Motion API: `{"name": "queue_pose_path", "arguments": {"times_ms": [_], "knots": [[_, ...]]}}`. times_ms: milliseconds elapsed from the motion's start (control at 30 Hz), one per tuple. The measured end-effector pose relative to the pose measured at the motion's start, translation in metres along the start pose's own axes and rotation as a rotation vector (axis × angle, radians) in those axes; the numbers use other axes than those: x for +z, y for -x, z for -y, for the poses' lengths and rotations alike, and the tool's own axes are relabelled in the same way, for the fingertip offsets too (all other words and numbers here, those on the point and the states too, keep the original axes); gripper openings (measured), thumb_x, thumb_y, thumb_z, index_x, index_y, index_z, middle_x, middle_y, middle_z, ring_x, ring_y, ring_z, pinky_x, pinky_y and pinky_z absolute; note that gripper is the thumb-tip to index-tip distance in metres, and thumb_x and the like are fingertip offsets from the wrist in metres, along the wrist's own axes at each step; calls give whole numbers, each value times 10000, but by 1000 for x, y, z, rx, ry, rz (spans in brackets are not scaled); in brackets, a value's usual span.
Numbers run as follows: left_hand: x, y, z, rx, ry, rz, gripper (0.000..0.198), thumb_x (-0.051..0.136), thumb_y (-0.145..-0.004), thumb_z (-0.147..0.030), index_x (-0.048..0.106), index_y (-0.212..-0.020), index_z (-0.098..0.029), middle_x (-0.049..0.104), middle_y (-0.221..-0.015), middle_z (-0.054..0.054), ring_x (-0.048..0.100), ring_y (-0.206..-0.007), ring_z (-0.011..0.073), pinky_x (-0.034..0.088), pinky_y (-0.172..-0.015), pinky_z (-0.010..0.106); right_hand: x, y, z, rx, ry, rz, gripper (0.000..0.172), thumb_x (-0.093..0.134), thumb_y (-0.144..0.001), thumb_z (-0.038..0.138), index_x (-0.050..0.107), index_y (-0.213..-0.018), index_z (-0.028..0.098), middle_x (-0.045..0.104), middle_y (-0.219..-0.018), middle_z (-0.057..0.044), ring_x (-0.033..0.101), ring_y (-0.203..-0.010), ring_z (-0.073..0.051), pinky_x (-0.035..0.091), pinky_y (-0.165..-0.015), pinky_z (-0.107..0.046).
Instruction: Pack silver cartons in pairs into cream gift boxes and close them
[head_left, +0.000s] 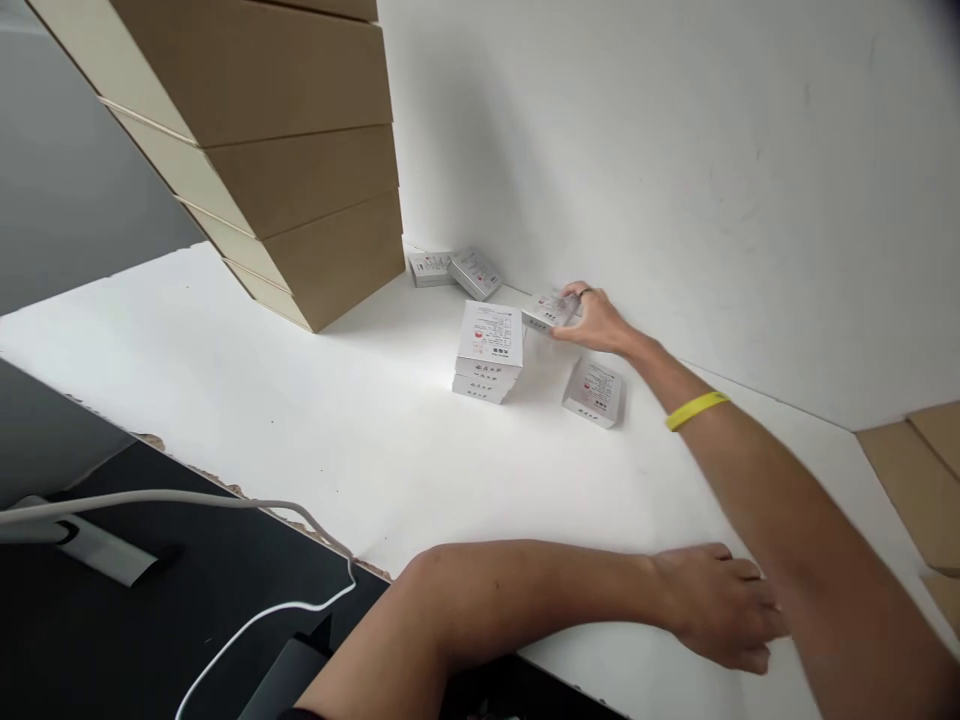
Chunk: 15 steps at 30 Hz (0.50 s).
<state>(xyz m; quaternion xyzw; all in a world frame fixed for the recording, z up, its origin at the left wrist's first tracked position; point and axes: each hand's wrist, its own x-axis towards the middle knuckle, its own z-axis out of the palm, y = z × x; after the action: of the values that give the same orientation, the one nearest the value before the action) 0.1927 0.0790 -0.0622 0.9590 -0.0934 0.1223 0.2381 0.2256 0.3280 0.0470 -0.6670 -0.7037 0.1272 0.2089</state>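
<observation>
My right hand (596,320), with a yellow band on its wrist, pinches a small white printed box (546,309) between thumb and fingers near the back wall. Left of it stands a neat stack of several like boxes (489,350). Another such box (594,390) lies alone, just below my right hand. Two more boxes (475,273) lie by the wall, one leaning on the other. My left hand (724,605) is palm down low over the white table, fingers loosely bent and apart, beside my right forearm. I see nothing held in it; its palm is hidden.
A tall stack of brown cardboard boxes (300,180) stands on the white table (360,440) at the left. Flat brown cardboard (911,490) lies at the right edge. A white cable (247,625) hangs past the table's chipped front edge. A white wall (675,180) borders the back.
</observation>
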Motion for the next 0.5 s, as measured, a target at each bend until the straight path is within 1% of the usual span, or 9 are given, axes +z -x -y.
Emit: {"name": "queue_pose_path", "arguments": {"times_ms": [67, 100, 167, 233, 300, 333, 400, 433, 500], "knots": [[2, 0, -3, 51, -63, -27, 398, 502, -995, -365, 718, -1204, -105, 690, -1241, 112, 628, -1177, 262, 478, -975, 370, -28, 25, -12, -50, -14, -66, 664, 760, -659, 440, 534, -1247, 230, 567, -1335, -123, 545, -1255, -323, 457, -1096, -481], [2, 1, -3, 53, -75, -37, 382, 504, -1001, -360, 720, -1179, -100, 696, -1206, 112, 637, -1134, 256, 474, -949, 366, -38, 39, -19, -97, -34, -110, 653, 731, -691, 443, 516, -1273, 240, 543, -1375, -117, 527, -1293, -314, 432, -1134, -483], [2, 2, -4, 51, -74, -44, 356, 513, -1005, -356, 725, -1143, -105, 699, -1182, 107, 640, -1096, 249, 461, -919, 355, -49, 71, -34, -188, -62, -129, 637, 681, -750, 475, 484, -1316, 259, 473, -1457, -115, 449, -1400, -310, 350, -1217, -501], [3, 3, -4, 48, -61, -45, 353, 518, -1003, -356, 725, -1145, -108, 695, -1195, 108, 632, -1105, 253, 444, -929, 352, -47, 102, -47, -213, -57, -12, 632, 691, -766, 543, 510, -1315, 288, 452, -1478, -114, 404, -1447, -343, 324, -1235, -558], [3, 3, -3, 47, -45, -47, 361, 523, -999, -360, 723, -1162, -107, 689, -1214, 110, 625, -1114, 255, 433, -941, 356, -40, 124, -55, -161, -12, 161, 645, 738, -750, 612, 555, -1300, 330, 426, -1521, -104, 365, -1474, -397, 354, -1200, -633], [4, 3, -3, 49, -41, -52, 363, 527, -996, -362, 721, -1166, -106, 688, -1217, 112, 623, -1117, 255, 431, -944, 358, -37, 130, -55, -146, -2, 187, 667, 751, -750, 634, 551, -1318, 347, 391, -1559, -97, 332, -1495, -413, 361, -1188, -653], [4, 3, -4, 51, -45, -64, 361, 536, -993, -360, 723, -1167, -105, 691, -1204, 117, 626, -1113, 254, 435, -933, 357, -35, 128, -49, -175, -39, 109, 731, 718, -794, 656, 450, -1407, 359, 291, -1619, -93, 275, -1532, -395, 341, -1212, -642], [4, 3, -5, 51, -53, -68, 360, 536, -993, -360, 726, -1163, -106, 693, -1196, 120, 630, -1108, 254, 439, -921, 355, -35, 119, -43, -198, -71, 52, 759, 689, -821, 661, 375, -1441, 355, 249, -1628, -98, 274, -1537, -371, 324, -1233, -618], [3, 3, -6, 51, -67, -62, 367, 522, -996, -359, 732, -1164, -110, 694, -1198, 117, 633, -1111, 249, 446, -912, 349, -36, 89, -25, -210, -110, -2, 801, 660, -842, 663, 269, -1460, 338, 257, -1602, -117, 357, -1496, -331, 365, -1223, -575]]}}
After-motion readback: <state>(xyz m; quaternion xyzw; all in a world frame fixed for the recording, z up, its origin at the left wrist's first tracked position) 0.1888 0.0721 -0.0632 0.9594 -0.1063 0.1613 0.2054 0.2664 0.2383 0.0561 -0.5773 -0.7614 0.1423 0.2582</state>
